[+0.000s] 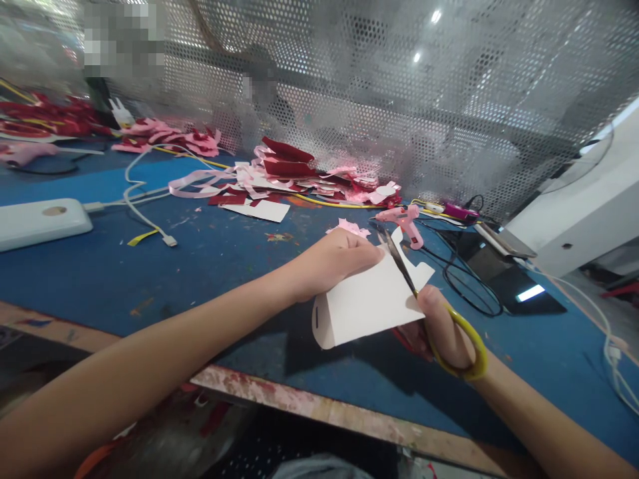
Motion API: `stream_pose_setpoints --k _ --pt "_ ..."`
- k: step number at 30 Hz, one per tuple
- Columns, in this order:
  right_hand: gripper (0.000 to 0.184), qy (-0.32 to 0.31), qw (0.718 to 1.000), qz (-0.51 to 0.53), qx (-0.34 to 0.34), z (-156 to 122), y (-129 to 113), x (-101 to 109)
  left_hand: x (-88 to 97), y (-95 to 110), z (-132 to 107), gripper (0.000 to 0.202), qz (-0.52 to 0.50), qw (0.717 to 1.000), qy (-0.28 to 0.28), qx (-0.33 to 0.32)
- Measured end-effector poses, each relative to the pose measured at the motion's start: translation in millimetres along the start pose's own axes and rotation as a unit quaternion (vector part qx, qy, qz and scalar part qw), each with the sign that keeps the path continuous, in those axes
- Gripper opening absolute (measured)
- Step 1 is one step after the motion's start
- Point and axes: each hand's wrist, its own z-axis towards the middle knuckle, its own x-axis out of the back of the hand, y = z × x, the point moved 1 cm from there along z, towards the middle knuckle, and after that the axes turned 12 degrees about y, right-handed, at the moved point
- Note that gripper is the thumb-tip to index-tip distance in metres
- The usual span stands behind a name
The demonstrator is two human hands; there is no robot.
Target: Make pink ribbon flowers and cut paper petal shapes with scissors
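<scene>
Left hand, grip pinching the folded white card; right hand, grip round yellow-handled metal scissors, blades at the card, over the blue counter!

White card appears smooth, matt paper. Scissors show metal blades and a glossy plastic handle. Glue gun: smooth plastic. Screen: perforated metal.
</scene>
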Motion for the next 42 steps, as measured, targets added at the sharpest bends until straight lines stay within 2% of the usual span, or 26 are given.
stream_pose_setpoints --k 7,11,13,16,18,19,23,25,27,30,32,34,36,38,40,42 --pt "0.069 0.010 0.998 -0.046 -0.030 2.7 -13.0 -0.8 1.7 1.3 1.3 0.028 -0.012 1.000 0.001 0.013" --pt "0.072 0.005 0.996 -0.075 -0.056 5.5 -19.2 -2.2 0.3 -1.0 1.2 0.026 -0.012 0.999 -0.030 0.032" --pt "0.072 0.030 0.997 -0.044 -0.057 10.2 -15.3 -0.4 -1.8 -3.9 2.2 0.023 -0.031 0.998 -0.036 0.037" --pt "0.064 0.089 0.989 0.082 -0.088 20.3 -3.1 4.6 -4.8 -8.8 6.5 0.019 -0.103 0.994 0.007 0.022" --pt "0.056 0.092 0.980 0.151 -0.094 26.4 4.2 6.1 -6.0 -11.8 10.4 0.010 -0.164 0.985 0.051 0.006" --pt "0.052 0.086 0.980 0.165 -0.076 28.6 6.4 5.7 -6.4 -13.1 12.2 0.006 -0.194 0.978 0.070 -0.001" --pt "0.039 0.071 0.987 0.142 0.033 31.3 5.9 -1.6 -6.1 -16.8 16.3 0.029 -0.301 0.945 0.123 -0.020" --pt "0.039 0.090 0.991 0.087 0.045 30.1 3.1 -4.1 -4.1 -17.9 17.4 0.037 -0.319 0.936 0.148 -0.028" --pt "0.030 0.136 0.990 0.013 0.043 28.6 0.5 -2.0 -0.9 -18.5 19.3 0.042 -0.295 0.942 0.160 -0.028" --pt "0.027 0.227 0.970 -0.058 0.057 28.2 -1.8 9.7 4.5 -19.1 23.2 0.045 -0.197 0.969 0.142 -0.040" --pt "0.028 0.280 0.955 -0.064 0.075 29.9 -1.9 19.1 5.8 -20.7 24.7 0.045 -0.129 0.986 0.101 -0.039" --pt "0.030 0.313 0.946 -0.046 0.077 32.4 -1.0 26.2 3.6 -24.5 23.7 0.040 -0.085 0.996 0.042 -0.003" --pt "0.031 0.313 0.946 -0.034 0.074 34.7 -0.2 29.7 -1.5 -29.4 20.7 0.037 -0.064 0.997 -0.016 0.038" --pt "0.031 0.294 0.952 -0.045 0.074 35.9 0.2 30.0 -7.0 -33.4 17.6 0.036 -0.057 0.997 -0.039 0.043" --pt "0.033 0.259 0.961 -0.051 0.084 36.0 0.5 28.9 -10.3 -34.4 15.7 0.033 -0.057 0.998 -0.016 0.014" --pt "0.037 0.221 0.970 -0.044 0.093 35.4 1.3 27.7 -9.7 -31.5 14.7 0.029 -0.059 0.997 0.051 -0.029"
